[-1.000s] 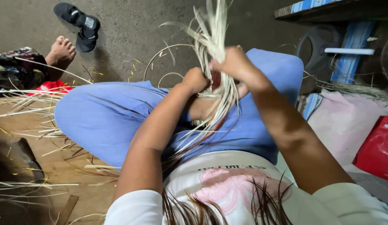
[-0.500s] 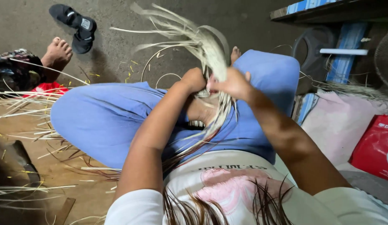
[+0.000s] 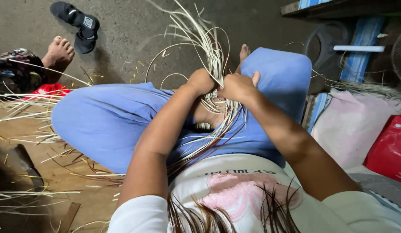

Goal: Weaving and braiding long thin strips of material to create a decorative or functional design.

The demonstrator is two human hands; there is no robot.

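Concrete floor and strewn fibre behind: our left hand [image 3: 201, 82] and right hand [image 3: 237, 86], both clenched, grip the bundle of pale straw strips [image 3: 209, 47], which fans upward beyond the knuckles. We judge weaving mid-step; next calls for pulling a strip taut above the blue-trousered lap [image 3: 105, 121].

Strips [image 3: 209, 47], upper centre: dry plant fibre, pale, matt, stiff and thin. The same fibre lies loose at the left edge. Trousers [image 3: 105, 121], centre: blue cloth, soft, matt. Shirt [image 3: 235, 190], bottom centre: white cloth with a pink print. Floor [image 3: 135, 26], top: grey concrete, rough, matt. Board [image 3: 58, 172], lower left: brown wood, dull. Sandal [image 3: 79, 23], upper left: black rubber or plastic, matt. Bag [image 3: 390, 146], right edge: red plastic, glossy. Cloth [image 3: 351, 125], right: pink fabric, matt.
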